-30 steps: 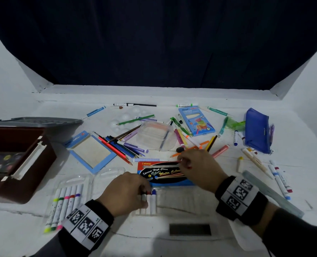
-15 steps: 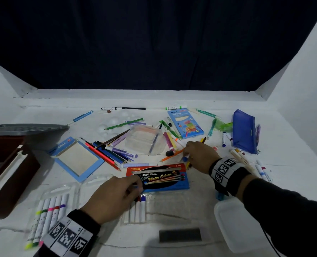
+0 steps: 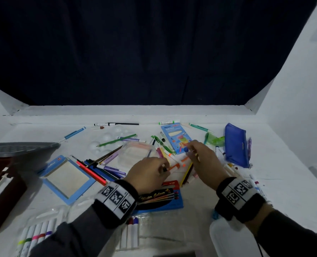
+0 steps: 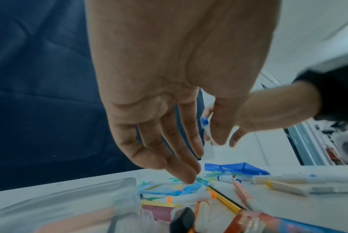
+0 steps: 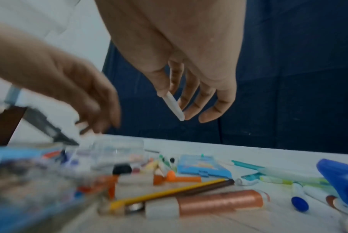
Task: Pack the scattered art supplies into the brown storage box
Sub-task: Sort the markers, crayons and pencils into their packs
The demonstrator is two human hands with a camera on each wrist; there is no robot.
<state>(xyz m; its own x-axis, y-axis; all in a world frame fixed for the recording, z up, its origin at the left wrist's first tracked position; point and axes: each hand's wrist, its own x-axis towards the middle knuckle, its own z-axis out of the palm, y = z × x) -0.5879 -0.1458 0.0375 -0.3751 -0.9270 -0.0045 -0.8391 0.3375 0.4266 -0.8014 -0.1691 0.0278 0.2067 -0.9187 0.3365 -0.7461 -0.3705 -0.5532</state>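
Observation:
The brown storage box (image 3: pixel 0 184) stands open at the far left, its grey lid (image 3: pixel 22 148) raised behind it. Loose markers and pencils (image 3: pixel 105 164) lie scattered across the white table. My right hand (image 3: pixel 188 152) hovers over the middle pile and pinches a white marker with a blue cap (image 3: pixel 186 149). In the right wrist view the marker's white barrel (image 5: pixel 174 106) sticks out below the right hand (image 5: pixel 181 108). My left hand (image 3: pixel 163 166) reaches over the orange markers (image 3: pixel 174 166). Its fingers (image 4: pixel 187 175) are straight and hold nothing.
A clear plastic tub (image 3: pixel 135 154), a blue neon crayon box (image 3: pixel 174 138) and a blue pencil case (image 3: pixel 235 145) stand behind the hands. A watercolour pack (image 3: pixel 161 199), a blue-framed slate (image 3: pixel 67 179), marker trays (image 3: pixel 37 234) and a white lid (image 3: pixel 226 240) lie nearer me.
Both hands moved away from me, off the front marker tray and watercolour pack to the middle pile. The right hand has lifted the blue-capped marker off the table.

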